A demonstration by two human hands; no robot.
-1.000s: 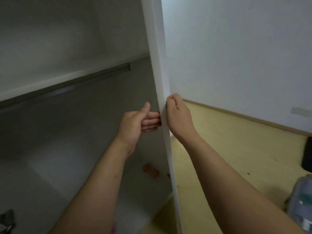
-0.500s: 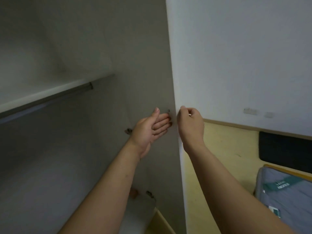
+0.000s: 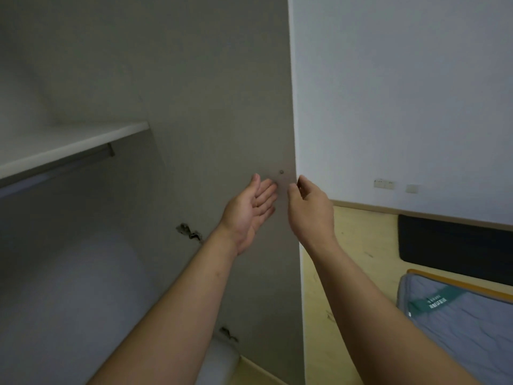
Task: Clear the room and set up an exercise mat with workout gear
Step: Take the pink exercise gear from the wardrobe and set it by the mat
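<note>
Wardrobe door (image 3: 236, 107) edge seemingly between fingers (image 3: 268, 190).

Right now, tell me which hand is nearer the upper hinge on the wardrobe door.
Left. The left hand, open, is just right of the upper hinge on the wardrobe door. The right hand is farther right, pinching the door's free edge.
</note>
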